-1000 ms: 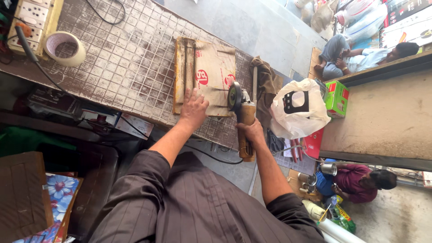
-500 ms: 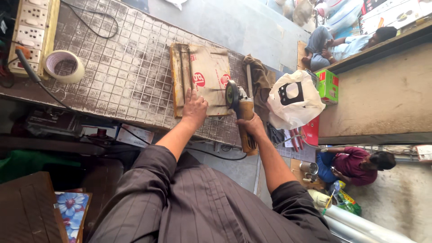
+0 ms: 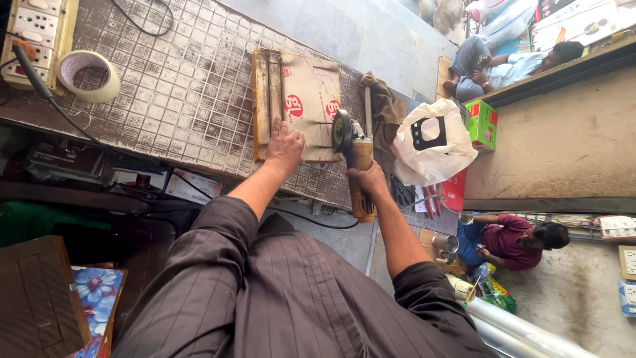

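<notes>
Left hand [image 3: 285, 147] presses cardboard [image 3: 306, 99]; right hand [image 3: 368, 180] holds grinder [image 3: 354, 156].

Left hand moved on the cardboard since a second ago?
No. The left hand is pressed on the near edge of the cardboard, beside the metal strips, as before; only the camera shifted.

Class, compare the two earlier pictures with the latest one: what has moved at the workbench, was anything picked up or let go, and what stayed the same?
Little changed. The right hand still grips the angle grinder, its disc at the edge of the cardboard-covered board; it may have edged slightly along that edge. The left hand stays pressed flat on the board. Nothing was picked up or released. The tape roll and white bag lie as before.
</notes>
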`<action>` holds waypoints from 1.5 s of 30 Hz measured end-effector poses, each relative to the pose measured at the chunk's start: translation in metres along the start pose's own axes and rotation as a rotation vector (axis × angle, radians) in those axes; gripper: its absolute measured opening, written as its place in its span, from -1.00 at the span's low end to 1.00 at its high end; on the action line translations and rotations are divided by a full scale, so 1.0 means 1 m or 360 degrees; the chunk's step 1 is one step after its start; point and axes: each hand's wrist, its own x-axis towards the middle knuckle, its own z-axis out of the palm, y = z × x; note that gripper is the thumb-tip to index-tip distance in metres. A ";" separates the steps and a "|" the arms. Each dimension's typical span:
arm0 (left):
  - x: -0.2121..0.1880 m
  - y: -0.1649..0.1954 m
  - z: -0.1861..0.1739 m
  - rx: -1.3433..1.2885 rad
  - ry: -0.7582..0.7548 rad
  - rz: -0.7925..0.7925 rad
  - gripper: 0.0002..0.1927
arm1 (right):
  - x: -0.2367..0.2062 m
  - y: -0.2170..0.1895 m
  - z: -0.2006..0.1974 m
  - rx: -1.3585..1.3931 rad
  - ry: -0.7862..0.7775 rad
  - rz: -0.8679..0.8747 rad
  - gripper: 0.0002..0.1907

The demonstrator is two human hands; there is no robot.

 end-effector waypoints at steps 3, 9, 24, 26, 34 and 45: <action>0.002 -0.001 0.000 0.0005 -0.0027 -0.0011 -0.20 | 0.003 0.003 0.001 0.0044 -0.0014 0.0011 -0.36; 0.003 0.000 0.004 0.0022 -0.0045 -0.0016 -0.24 | 0.008 0.009 0.002 -0.0011 0.0010 0.0004 -0.37; 0.004 0.002 0.012 -0.0016 -0.0005 -0.0021 -0.27 | 0.011 0.015 0.002 -0.0013 0.0012 0.0008 -0.38; 0.004 0.002 0.011 -0.0011 -0.0039 -0.0018 -0.27 | 0.010 0.016 0.002 0.0001 0.0007 0.0007 -0.38; 0.006 0.002 0.013 -0.0046 -0.0046 -0.0029 -0.26 | 0.010 0.017 0.003 -0.0003 0.0006 -0.0004 -0.37; 0.007 0.001 0.016 -0.0018 -0.0032 -0.0028 -0.24 | 0.011 0.016 0.003 -0.0158 0.0046 -0.0005 -0.32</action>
